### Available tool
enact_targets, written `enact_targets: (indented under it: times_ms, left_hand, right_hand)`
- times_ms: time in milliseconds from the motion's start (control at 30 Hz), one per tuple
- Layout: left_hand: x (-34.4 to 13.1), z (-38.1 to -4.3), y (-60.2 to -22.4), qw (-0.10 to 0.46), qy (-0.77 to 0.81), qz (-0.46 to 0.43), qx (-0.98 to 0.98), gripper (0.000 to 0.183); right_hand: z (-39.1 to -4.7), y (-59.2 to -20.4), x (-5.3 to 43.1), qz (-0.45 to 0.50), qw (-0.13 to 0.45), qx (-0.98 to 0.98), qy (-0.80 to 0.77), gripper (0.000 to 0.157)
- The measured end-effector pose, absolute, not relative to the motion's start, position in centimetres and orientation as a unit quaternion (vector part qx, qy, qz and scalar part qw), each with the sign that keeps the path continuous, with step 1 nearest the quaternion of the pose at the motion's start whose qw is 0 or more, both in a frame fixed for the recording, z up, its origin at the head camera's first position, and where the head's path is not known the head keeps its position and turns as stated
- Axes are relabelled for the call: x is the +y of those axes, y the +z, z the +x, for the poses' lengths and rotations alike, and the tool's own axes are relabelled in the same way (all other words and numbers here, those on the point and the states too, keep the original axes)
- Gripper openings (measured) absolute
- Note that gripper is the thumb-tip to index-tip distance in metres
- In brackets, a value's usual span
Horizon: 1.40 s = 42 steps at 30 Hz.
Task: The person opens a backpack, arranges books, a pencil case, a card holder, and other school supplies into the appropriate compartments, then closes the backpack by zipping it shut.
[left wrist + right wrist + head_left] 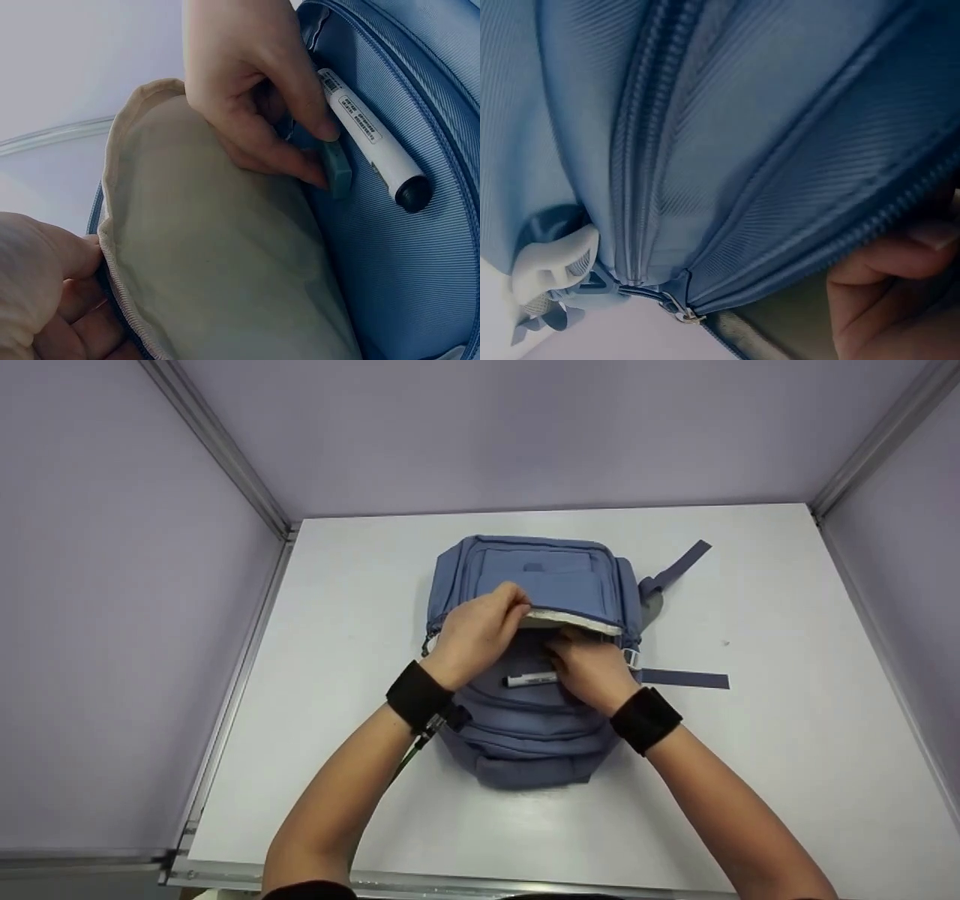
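A blue backpack point(544, 585) lies on the table with its front pocket unzipped. My left hand point(480, 634) grips the edge of the pocket flap and holds it up, so the cream lining point(217, 232) shows in the left wrist view. In the pocket opening, my right hand point(259, 90) pinches a small teal block point(337, 171) between thumb and fingers. Beside it, a white marker point(371, 139) with a black cap lies on the blue fabric. In the right wrist view only curled fingers point(900, 262) show by the zipper edge; the block is hidden there.
The white table point(337, 622) is bounded by pale walls and metal rails. Two loose straps point(684, 679) reach out to the right of the backpack. A pale buckle point(555, 262) and a metal zipper pull point(684, 313) are at the bag's side.
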<state>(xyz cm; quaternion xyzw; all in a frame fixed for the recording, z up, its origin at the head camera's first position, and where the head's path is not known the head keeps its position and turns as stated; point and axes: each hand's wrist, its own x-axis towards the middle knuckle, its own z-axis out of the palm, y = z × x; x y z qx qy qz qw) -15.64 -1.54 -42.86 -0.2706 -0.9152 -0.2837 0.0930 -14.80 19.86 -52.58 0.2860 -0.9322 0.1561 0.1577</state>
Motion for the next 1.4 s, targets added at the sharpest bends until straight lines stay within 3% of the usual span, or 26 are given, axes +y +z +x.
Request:
enact_targets:
  times_ms: [200, 400, 533, 700, 900, 1033, 1167, 1400]
  left_hand:
    - [-1.5, -15.4, -43.0, 0.095, -0.288, -0.271, -0.914, 0.016]
    - [-1.8, -14.7, -43.3, 0.088, -0.283, -0.282, -0.912, 0.016]
    - [-2.1, -14.0, -43.4, 0.095, -0.271, -0.296, -0.911, 0.017]
    - [-2.5, -13.0, -44.0, 0.108, -0.231, -0.328, -0.91, 0.018]
    - [-3.1, -11.8, -45.4, 0.096, -0.202, -0.383, -0.896, 0.016]
    - [-3.5, -11.2, -46.7, 0.117, -0.151, -0.442, -0.877, 0.013]
    - [-3.9, -10.6, -47.9, 0.142, -0.086, -0.477, -0.863, 0.012]
    - [-3.8, -10.2, -49.2, 0.13, -0.017, -0.503, -0.854, 0.018]
  right_hand:
    - [-14.3, -52.3, 20.9, 0.302, 0.156, -0.928, 0.154, 0.021]
    - [-11.9, -52.8, 24.2, 0.323, 0.266, -0.887, 0.195, 0.012]
    - [-11.7, -53.4, 27.0, 0.254, 0.301, -0.884, 0.254, 0.02]
    - [-13.0, -54.0, 29.4, 0.152, 0.275, -0.9, 0.303, 0.024]
    - [-14.4, -54.7, 29.9, 0.14, 0.187, -0.923, 0.306, 0.029]
    - [-15.0, -55.0, 29.5, 0.132, 0.148, -0.926, 0.322, 0.032]
    - [-15.6, -55.2, 29.2, 0.131, 0.131, -0.925, 0.333, 0.032]
    - [-16.1, -55.2, 29.0, 0.124, 0.128, -0.927, 0.331, 0.028]
